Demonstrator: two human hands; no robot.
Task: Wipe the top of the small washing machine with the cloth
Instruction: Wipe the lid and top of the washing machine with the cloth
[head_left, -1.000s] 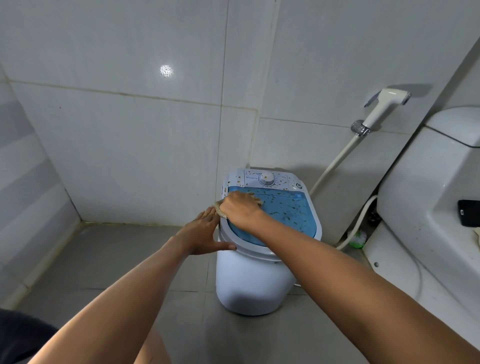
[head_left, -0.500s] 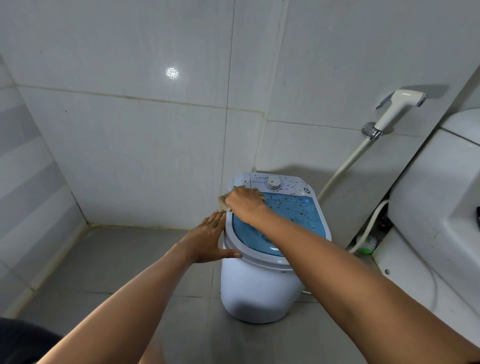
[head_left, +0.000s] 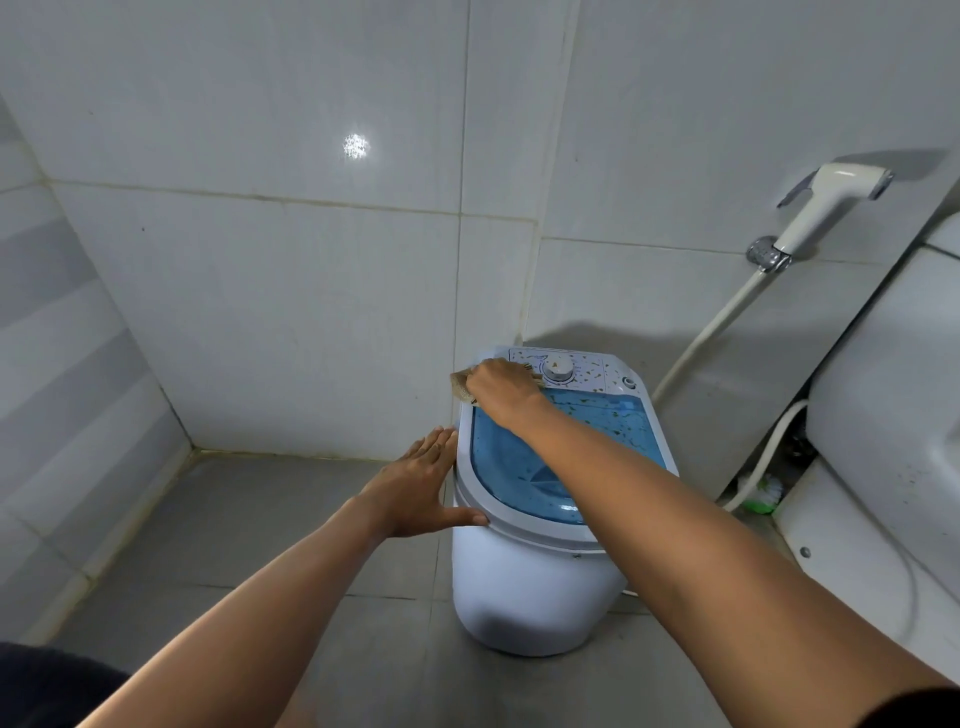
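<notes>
The small white washing machine (head_left: 530, 592) stands on the floor in the tiled corner. Its top has a see-through blue lid (head_left: 524, 467) and a white control panel with a round dial (head_left: 558, 370), both speckled with small brown bits. My right hand (head_left: 501, 387) presses a tan cloth (head_left: 460, 388) onto the far left corner of the top, beside the dial; most of the cloth is hidden under the hand. My left hand (head_left: 421, 486) lies flat against the machine's left rim, fingers spread, thumb on the front.
A white bidet sprayer (head_left: 826, 205) hangs on the wall at right, its hose (head_left: 698, 343) running down behind the machine. A white toilet (head_left: 883, 441) fills the right edge. Tiled walls close in behind and left; grey floor tiles (head_left: 291, 530) lie left of the machine.
My right hand has slid the cloth from the blue lid's left edge back onto the control panel's left corner. My left hand keeps its hold on the rim.
</notes>
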